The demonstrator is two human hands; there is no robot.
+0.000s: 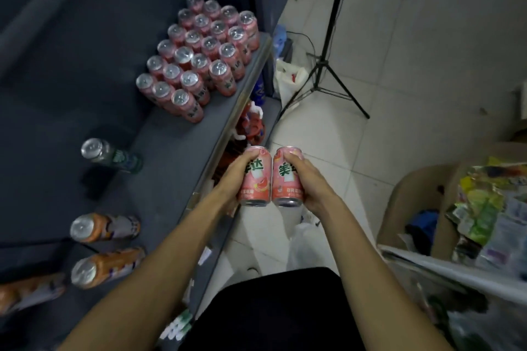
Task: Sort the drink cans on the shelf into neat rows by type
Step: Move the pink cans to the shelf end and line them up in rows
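Gripping one pink can [255, 177] in the left hand [231, 179], another [286, 178] in the right hand [309, 182].

pink cans [199, 57], orange cans [105, 226], grey shelf [171, 151]

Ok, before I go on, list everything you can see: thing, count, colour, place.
pink cans block: about two dozen, pink, far end of shelf, in rows
held pink cans: two, pink, one per hand, off the shelf edge
green can: one, green, mid shelf
orange cans: three visible, orange, near end of shelf
shelf: one, dark grey
tripod: one, black, on tiled floor
cardboard box: one, brown, right
left hand: grips a pink can
right hand: grips a pink can
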